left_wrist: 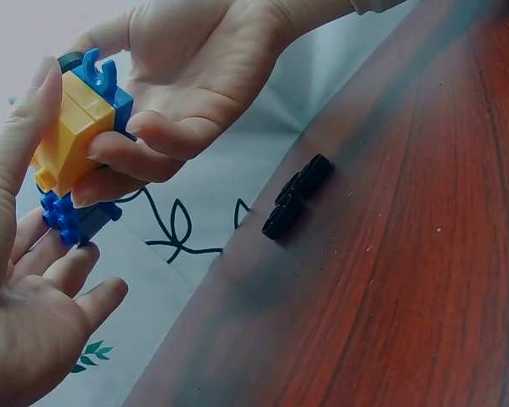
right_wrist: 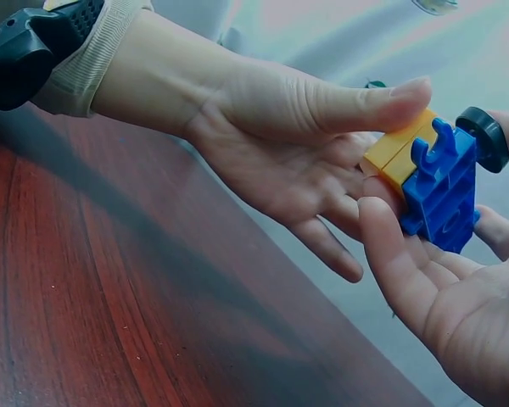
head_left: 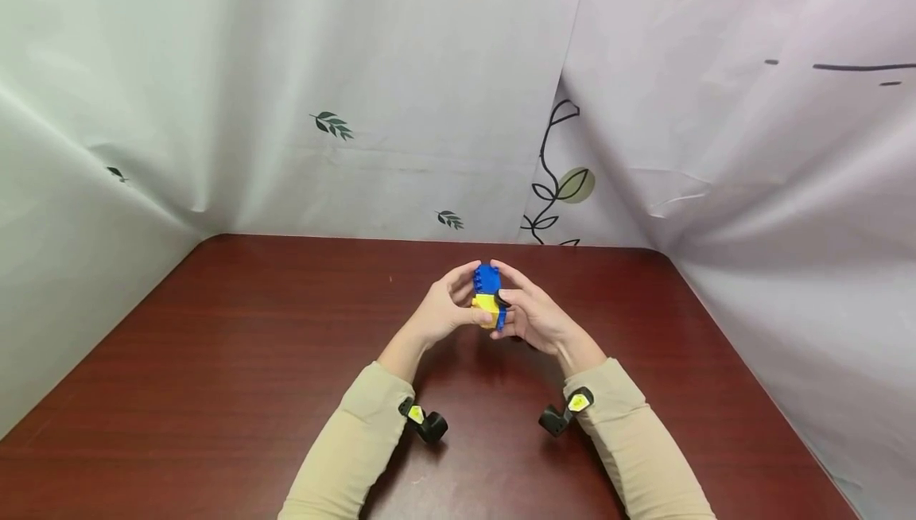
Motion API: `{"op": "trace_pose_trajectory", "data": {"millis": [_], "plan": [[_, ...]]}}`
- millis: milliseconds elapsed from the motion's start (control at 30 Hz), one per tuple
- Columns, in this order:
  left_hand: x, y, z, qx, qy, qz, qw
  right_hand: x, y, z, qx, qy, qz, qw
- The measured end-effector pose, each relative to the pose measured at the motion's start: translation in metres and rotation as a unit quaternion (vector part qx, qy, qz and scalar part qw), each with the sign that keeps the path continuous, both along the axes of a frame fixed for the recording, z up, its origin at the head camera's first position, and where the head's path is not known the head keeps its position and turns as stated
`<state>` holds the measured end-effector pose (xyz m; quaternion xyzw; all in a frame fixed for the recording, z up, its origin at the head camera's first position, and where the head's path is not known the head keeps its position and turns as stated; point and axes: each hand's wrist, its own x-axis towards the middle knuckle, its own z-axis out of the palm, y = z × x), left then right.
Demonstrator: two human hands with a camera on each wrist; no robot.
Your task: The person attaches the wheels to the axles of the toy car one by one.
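Both hands hold a small toy of yellow and blue plastic building blocks above the table. My left hand (head_left: pixel 445 309) grips the yellow block (head_left: pixel 484 307), thumb on its near face. A blue studded piece (head_left: pixel 488 278) sticks up beyond it. My right hand (head_left: pixel 538 320) pinches a black wheel (right_wrist: pixel 483 138) against the side of the blue base (right_wrist: pixel 441 191), its other fingers touching the toy's lower part. The base has a forked blue hook (right_wrist: pixel 430 146) at one end. I cannot tell whether the wheel is seated on the base.
Several black wheels (left_wrist: pixel 297 195) lie together on the reddish-brown table (head_left: pixel 286 393), just beyond the hands. White fabric (head_left: pixel 401 91) with a leaf print hangs behind and along the sides of the table. Each wrist wears a black camera (head_left: pixel 429 423).
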<state>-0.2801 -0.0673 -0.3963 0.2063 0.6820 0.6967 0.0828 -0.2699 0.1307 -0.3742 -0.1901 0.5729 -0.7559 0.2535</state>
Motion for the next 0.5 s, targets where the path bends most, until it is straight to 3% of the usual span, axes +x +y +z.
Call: {"op": "trace_pose_trajectory", "data": {"millis": [333,500], "plan": [[-0.0005,-0.0013,-0.001,-0.006,0.01,-0.007,0.9999,0.0022,-0.0023,-0.0008,0.012,-0.006,-0.022,1.0],[0.0002,-0.0021,0.0024,-0.044,0.017,0.001,0.9989,-0.0001,-0.0022,-0.0017,0.025,0.001,-0.024,0.999]]}}
